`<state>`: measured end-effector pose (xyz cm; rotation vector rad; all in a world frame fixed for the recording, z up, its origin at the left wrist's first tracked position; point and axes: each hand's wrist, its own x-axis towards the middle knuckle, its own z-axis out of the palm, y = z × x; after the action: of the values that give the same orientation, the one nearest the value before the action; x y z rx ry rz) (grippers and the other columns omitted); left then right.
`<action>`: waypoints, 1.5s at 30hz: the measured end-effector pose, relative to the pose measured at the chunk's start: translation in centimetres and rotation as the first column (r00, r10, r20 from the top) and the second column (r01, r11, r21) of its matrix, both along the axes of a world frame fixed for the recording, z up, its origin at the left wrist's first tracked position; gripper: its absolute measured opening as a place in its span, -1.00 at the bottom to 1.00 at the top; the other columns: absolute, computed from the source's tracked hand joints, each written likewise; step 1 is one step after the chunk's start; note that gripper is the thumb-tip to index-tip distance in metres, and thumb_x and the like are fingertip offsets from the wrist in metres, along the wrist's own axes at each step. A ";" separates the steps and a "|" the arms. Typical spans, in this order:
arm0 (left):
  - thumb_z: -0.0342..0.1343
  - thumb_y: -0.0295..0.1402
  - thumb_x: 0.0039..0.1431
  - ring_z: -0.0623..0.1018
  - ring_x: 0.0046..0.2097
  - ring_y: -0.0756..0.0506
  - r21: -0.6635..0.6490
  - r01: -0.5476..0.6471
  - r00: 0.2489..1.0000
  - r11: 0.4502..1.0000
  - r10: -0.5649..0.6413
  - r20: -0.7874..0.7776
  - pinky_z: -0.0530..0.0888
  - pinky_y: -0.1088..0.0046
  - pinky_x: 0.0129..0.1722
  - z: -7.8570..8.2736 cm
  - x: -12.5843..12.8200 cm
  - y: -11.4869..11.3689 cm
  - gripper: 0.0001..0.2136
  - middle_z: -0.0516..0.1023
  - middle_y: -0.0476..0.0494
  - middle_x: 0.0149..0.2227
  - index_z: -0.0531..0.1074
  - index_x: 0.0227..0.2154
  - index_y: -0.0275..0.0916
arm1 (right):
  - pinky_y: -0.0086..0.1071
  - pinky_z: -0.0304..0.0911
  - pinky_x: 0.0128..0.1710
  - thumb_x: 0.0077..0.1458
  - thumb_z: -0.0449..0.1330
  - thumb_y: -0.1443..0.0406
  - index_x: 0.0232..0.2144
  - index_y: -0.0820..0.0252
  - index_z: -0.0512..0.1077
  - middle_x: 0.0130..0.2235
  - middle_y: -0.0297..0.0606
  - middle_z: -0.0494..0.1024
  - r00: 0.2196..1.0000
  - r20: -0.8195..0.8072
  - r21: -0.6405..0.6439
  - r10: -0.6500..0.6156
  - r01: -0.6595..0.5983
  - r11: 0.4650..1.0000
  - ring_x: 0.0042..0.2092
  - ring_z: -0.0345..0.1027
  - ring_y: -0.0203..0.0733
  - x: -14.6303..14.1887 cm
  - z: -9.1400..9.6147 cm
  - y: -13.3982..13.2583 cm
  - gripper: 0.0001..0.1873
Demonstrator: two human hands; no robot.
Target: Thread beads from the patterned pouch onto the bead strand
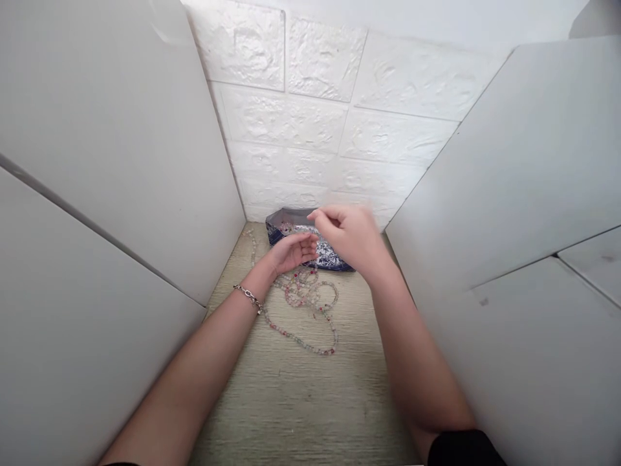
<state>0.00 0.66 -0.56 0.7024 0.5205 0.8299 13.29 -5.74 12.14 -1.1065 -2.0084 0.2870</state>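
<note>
My left hand [292, 251] lies palm up with its fingers loosely curled, just above a tangle of clear and red beaded strands [310, 304] spread on the pale wood-grain table [301, 401]. A chain bracelet [250, 297] sits on that wrist. My right hand [350, 234] hovers higher, fingers bent in a pinch near its thumb, slightly blurred; what it pinches, if anything, is too small to see. Behind both hands lies a dark blue patterned pouch [286, 222] with beads at its mouth.
White panels wall in the table on the left [107, 194] and right [514, 213]. A white embossed brick wall [339, 116] closes the back. A thin bead strand [252, 243] runs along the left panel's foot.
</note>
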 end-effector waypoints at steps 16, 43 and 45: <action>0.14 -0.38 -0.12 0.45 -0.47 0.07 0.039 -0.047 0.996 0.998 0.049 -0.077 0.40 0.51 -0.38 0.6 0.6 -0.4 -0.83 0.43 -0.05 -0.54 0.32 -0.44 -0.33 | -0.49 0.00 -0.52 -0.11 -0.04 0.24 -0.67 0.27 0.36 -0.65 -0.37 0.32 0.919 -0.297 -0.373 -0.258 0.137 0.918 -0.54 0.13 -0.36 -0.6 -9.6 4.8 -0.71; 0.13 -0.36 -0.12 0.02 -0.73 0.24 0.061 -0.028 0.990 0.998 0.036 -0.138 -0.12 0.75 -0.80 1.3 0.6 -0.3 -0.85 0.04 0.17 -0.70 0.28 -0.51 -0.31 | -0.62 -0.04 -0.71 -0.01 0.08 0.29 -0.59 0.23 0.16 -0.65 -0.47 0.25 0.186 -0.911 -0.396 -0.367 -0.640 0.659 -0.68 -0.02 -0.54 -0.8 -12.8 6.1 -0.80; 0.13 -0.35 -0.13 0.01 -0.73 0.24 0.089 -0.037 0.982 0.995 0.052 -0.180 -0.11 0.74 -0.80 1.4 0.8 -0.5 -0.84 0.03 0.17 -0.71 0.30 -0.50 -0.31 | -0.62 -0.07 -0.73 -0.02 0.09 0.26 -0.60 0.24 0.17 -0.67 -0.49 0.21 0.171 -0.912 -0.384 -0.372 -0.673 0.632 -0.69 -0.06 -0.55 -0.8 -12.9 6.1 -0.78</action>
<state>0.76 0.19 0.80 0.8528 0.6703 0.8376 12.50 0.31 -0.73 -0.6662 -0.6132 1.7046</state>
